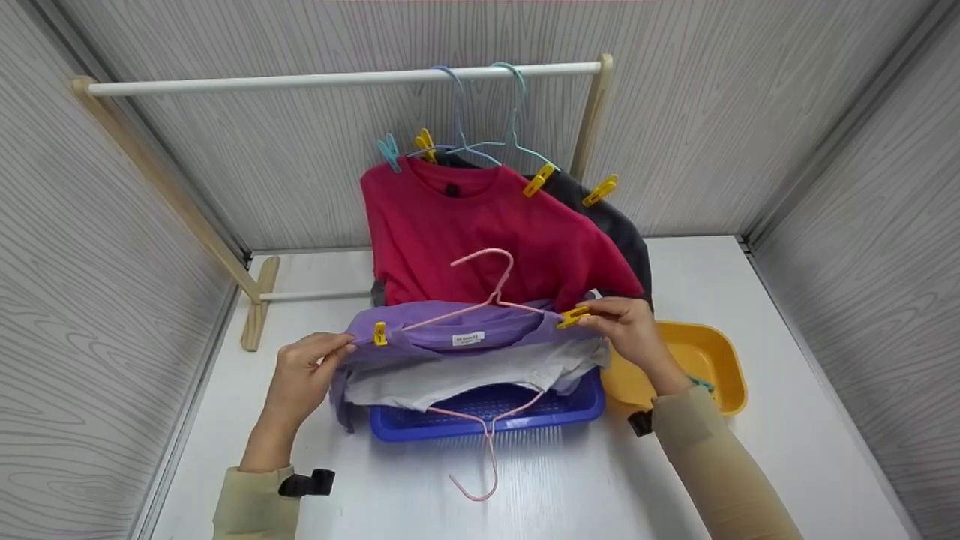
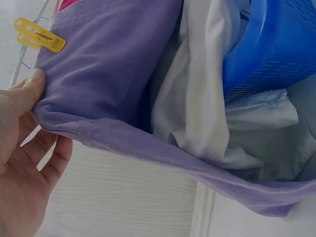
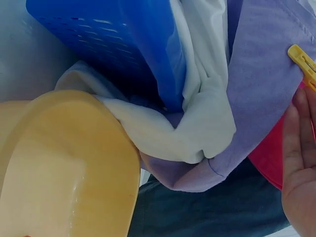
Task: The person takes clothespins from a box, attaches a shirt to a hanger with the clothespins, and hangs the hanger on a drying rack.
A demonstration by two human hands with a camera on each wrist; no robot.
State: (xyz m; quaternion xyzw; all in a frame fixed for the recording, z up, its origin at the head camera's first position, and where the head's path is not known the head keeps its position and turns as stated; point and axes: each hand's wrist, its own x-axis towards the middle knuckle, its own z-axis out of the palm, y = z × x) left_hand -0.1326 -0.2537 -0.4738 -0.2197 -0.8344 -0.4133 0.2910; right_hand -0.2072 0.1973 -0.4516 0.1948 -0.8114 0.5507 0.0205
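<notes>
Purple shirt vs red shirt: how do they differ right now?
Support: red shirt hangs on the white rail; purple shirt is off it, its edge pinched by the left hand.
Clips: red shirt has one teal clip, one yellow clip; purple shirt, two yellow clips.
Red shirt has a bluish hanger; purple shirt, a pink hanger.
Both: on hangers, clipped.

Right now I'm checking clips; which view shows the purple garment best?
The head view: the purple garment shows both sides and two yellow clips. The left wrist view shows one side and clip; the right wrist view, the opposite pair.
</notes>
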